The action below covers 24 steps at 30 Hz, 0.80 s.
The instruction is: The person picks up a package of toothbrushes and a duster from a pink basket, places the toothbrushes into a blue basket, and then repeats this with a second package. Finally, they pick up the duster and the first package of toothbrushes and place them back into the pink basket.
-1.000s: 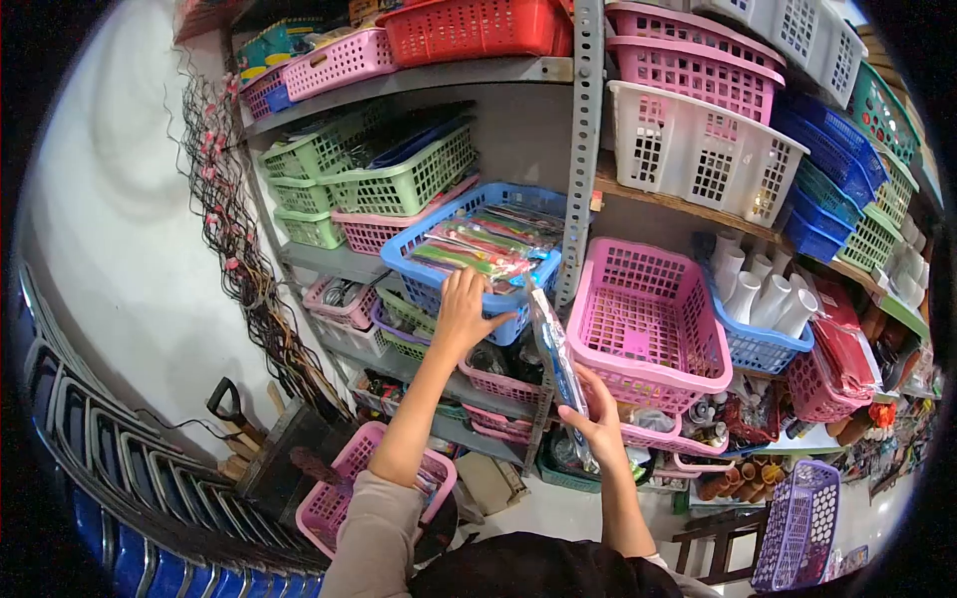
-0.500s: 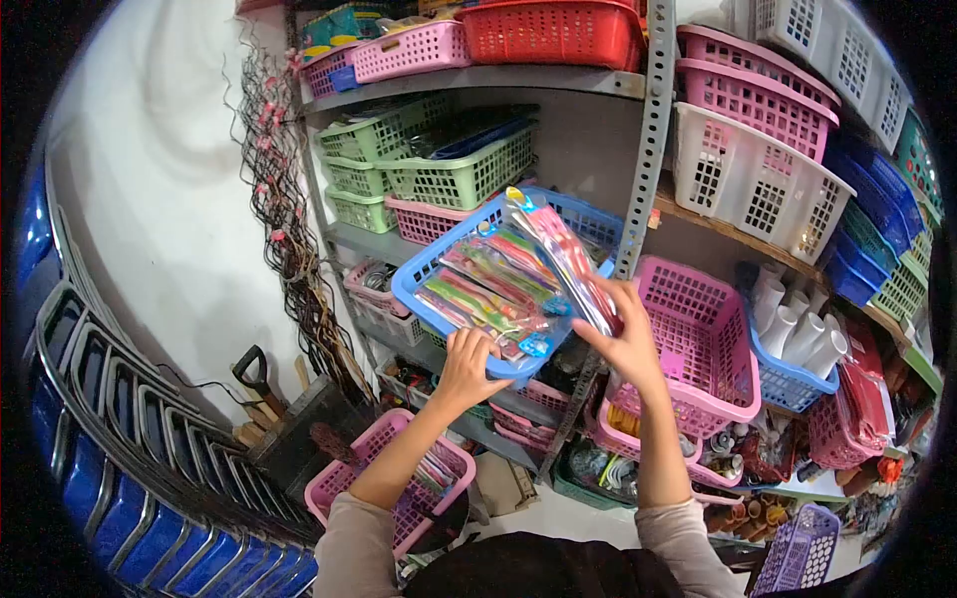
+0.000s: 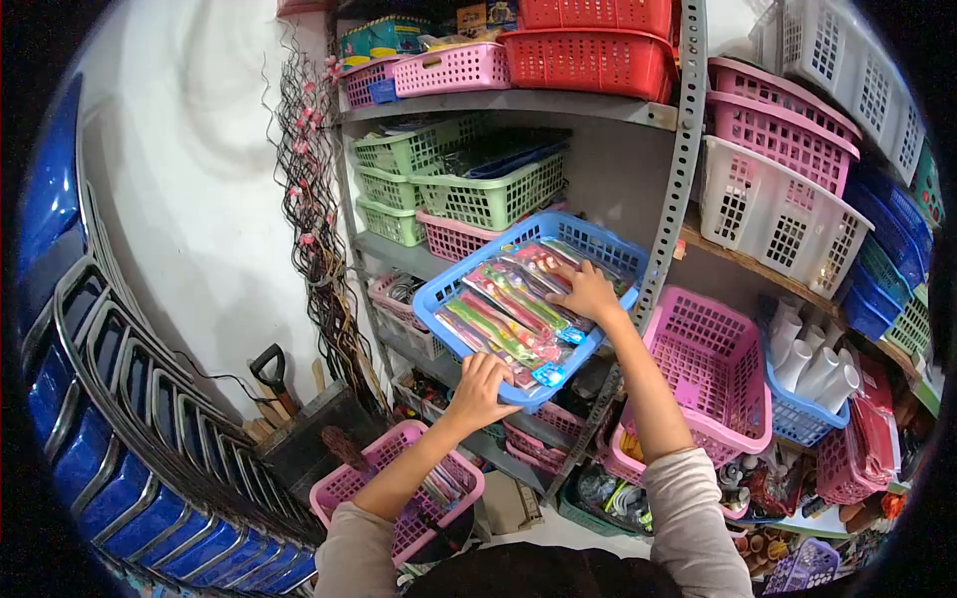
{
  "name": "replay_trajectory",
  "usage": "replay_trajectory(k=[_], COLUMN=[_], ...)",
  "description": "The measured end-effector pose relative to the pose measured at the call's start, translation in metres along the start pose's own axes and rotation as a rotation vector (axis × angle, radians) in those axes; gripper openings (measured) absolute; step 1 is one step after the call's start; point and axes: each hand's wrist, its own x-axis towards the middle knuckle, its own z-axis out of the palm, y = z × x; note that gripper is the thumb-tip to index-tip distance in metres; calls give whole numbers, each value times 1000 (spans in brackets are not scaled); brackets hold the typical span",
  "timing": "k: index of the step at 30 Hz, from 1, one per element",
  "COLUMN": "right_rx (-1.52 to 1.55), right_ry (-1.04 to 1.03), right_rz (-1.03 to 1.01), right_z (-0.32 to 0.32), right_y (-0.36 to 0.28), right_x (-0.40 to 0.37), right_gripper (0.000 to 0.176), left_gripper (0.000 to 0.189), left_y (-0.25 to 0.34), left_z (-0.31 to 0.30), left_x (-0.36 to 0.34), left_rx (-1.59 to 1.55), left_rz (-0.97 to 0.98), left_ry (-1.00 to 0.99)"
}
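Note:
A blue plastic basket tilts out from the shelf, filled with several colourful blister packs of toothbrushes. My left hand grips the basket's near rim from below. My right hand lies flat on the packs inside the basket, near its right side, fingers spread over them.
Metal shelves hold stacked green, pink, red and white baskets. An empty pink basket sits to the right, another pink basket below on the floor. Stacked blue chairs fill the left.
My right hand has laid the pack it carried into the blue basket and now rests flat on the packs. My left hand has slid down to the basket's near rim.

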Motion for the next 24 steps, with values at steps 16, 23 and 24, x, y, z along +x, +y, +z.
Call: replay_trajectory(k=[16,23,24], right_rx=[234,-102,-104], right_ry=[254,397,397], right_rz=[-409,-325,-315], right_z=[-33,8,13], right_y=[-63,-38,-29], right_x=[-78,-82,-78], right_gripper=[45,58,58], left_gripper=[50,44,44], left_y=[-19,-40,-41], left_z=[19,83,91], left_x=[74,109,114], left_rx=[74,56,49], left_rz=[66,18,23], left_ry=[29,-46,-50])
